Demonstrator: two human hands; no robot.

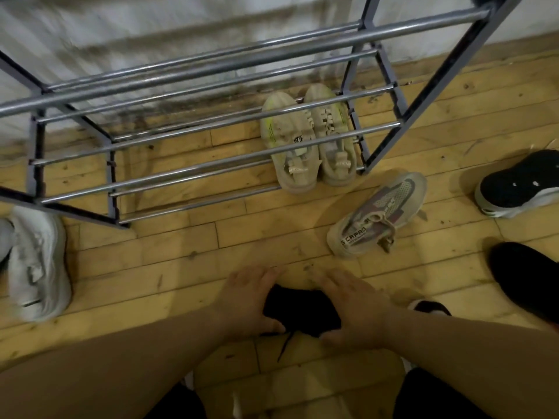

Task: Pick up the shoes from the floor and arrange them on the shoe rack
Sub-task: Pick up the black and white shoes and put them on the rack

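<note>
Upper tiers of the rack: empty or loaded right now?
Empty where visible: the shoe rack shows bare upper rails; only the beige pair sits low at its right end. The top tier's right end is out of frame.

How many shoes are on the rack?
2: a beige shoe and its twin, side by side at the right end of the rack, bottom shelf; none seen elsewhere.
</note>
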